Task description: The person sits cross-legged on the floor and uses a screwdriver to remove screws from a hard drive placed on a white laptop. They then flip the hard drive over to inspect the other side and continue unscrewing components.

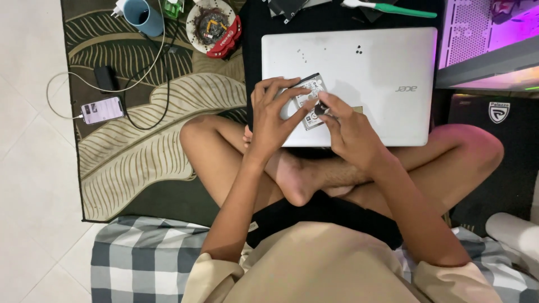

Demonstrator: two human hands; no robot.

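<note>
I sit cross-legged with a closed silver laptop (382, 73) lying in front of my legs. On its lid rests a small flat hard drive (310, 92) with a white label. My left hand (273, 115) grips the drive along its left side, fingers curled over its edge. My right hand (351, 132) pinches a small black screwdriver handle (321, 108) held upright on the drive's lower right part. The tool's tip is hidden by my fingers.
A blue cup (144, 15), a round dish of small parts (210, 23) and a red tool lie on a leaf-patterned rug (140, 140). A phone (102, 110) on a white cable lies at left. A green-handled toothbrush (396, 8) lies beyond the laptop. A lit computer case (488, 39) stands at right.
</note>
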